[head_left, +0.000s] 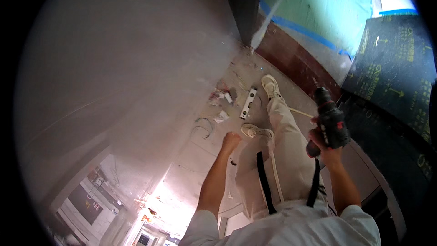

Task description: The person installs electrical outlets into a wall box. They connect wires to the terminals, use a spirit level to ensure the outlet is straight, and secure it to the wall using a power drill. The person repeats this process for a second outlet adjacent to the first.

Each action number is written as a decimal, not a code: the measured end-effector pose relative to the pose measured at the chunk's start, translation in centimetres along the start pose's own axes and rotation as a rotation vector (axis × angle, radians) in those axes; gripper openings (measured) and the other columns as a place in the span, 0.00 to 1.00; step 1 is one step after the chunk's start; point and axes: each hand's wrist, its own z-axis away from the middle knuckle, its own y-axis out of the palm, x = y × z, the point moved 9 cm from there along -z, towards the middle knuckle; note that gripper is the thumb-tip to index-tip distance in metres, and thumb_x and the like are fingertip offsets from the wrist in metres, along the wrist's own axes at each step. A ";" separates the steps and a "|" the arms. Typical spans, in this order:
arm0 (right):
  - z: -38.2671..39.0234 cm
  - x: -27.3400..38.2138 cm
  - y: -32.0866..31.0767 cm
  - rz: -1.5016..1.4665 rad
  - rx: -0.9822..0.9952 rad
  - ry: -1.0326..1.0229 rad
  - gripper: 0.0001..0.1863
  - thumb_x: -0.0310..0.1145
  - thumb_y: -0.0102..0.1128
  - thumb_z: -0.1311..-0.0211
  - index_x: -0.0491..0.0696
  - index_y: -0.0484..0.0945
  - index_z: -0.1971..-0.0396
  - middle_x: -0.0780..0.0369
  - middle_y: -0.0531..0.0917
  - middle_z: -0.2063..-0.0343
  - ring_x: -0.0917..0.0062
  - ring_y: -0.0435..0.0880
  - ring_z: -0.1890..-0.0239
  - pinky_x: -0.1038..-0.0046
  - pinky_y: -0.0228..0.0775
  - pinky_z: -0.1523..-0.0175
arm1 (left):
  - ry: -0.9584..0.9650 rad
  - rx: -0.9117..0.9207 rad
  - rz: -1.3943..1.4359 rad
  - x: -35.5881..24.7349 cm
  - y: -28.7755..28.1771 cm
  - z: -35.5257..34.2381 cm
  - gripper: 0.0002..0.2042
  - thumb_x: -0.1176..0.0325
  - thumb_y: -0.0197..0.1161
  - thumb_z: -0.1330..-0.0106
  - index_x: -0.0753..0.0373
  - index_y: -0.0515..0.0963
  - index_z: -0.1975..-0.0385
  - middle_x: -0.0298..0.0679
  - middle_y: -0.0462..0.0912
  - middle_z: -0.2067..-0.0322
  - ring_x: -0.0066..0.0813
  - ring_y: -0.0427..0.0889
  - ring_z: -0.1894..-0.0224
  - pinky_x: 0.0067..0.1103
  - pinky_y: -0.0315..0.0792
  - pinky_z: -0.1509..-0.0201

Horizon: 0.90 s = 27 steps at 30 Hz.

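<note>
My right hand [320, 137] grips a black and red cordless drill [334, 125] by its handle. A thin bit [315, 82] sticks out of the chuck, pointing away from me toward the dark red baseboard. The bit's tip appears apart from any surface. My left hand [231, 140] is closed in a fist, held low beside my left leg; whatever may be inside it is hidden. On the floor beyond that hand lies a short white spirit level [248, 103], not touched by either hand.
A grey wall [136, 41] fills the left side. Cable scraps [204, 127] and other debris lie along its foot. Green protective film [318, 4] edged with blue tape covers a surface at the far right, next to a black printed board [391, 59]. My shoes [270, 86] stand near the level.
</note>
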 end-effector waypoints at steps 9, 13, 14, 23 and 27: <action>-3.2 -25.1 -5.8 0.082 -0.403 0.345 0.32 0.26 0.72 0.50 0.47 0.76 0.41 0.61 0.84 0.53 0.76 0.84 0.65 0.69 0.78 0.58 | 0.004 -0.279 -0.484 2.5 14.0 -30.6 0.34 0.54 0.77 0.41 0.68 0.72 0.41 0.56 0.83 0.49 0.50 0.89 0.54 0.38 0.84 0.50; -4.1 -29.0 -6.1 0.061 -0.394 0.452 0.31 0.21 0.73 0.49 0.49 0.78 0.42 0.62 0.85 0.51 0.74 0.86 0.63 0.65 0.81 0.55 | 0.056 -0.348 -0.497 4.0 15.2 -37.1 0.33 0.58 0.77 0.42 0.68 0.70 0.42 0.55 0.81 0.50 0.52 0.89 0.55 0.39 0.84 0.50; -4.8 -29.0 -5.6 0.025 -0.379 0.429 0.31 0.21 0.73 0.50 0.49 0.78 0.42 0.62 0.85 0.51 0.74 0.86 0.62 0.64 0.81 0.54 | 0.075 -0.354 -0.515 4.4 14.4 -38.0 0.32 0.59 0.76 0.43 0.68 0.70 0.43 0.55 0.81 0.50 0.53 0.89 0.56 0.39 0.83 0.50; 0.0 -13.2 -4.9 -0.044 -0.207 0.211 0.27 0.17 0.73 0.44 0.49 0.80 0.44 0.65 0.86 0.54 0.80 0.85 0.59 0.70 0.79 0.51 | 0.348 0.055 0.210 -4.5 5.5 -12.1 0.22 0.66 0.65 0.44 0.68 0.78 0.50 0.52 0.87 0.59 0.55 0.85 0.55 0.39 0.77 0.53; 4.1 -3.3 -3.9 -0.156 -0.086 -0.008 0.23 0.17 0.75 0.44 0.48 0.83 0.48 0.67 0.86 0.62 0.80 0.86 0.62 0.71 0.80 0.54 | 0.505 -0.240 0.034 -17.6 -7.0 15.7 0.36 0.47 0.72 0.39 0.68 0.72 0.39 0.56 0.87 0.56 0.54 0.87 0.52 0.38 0.79 0.51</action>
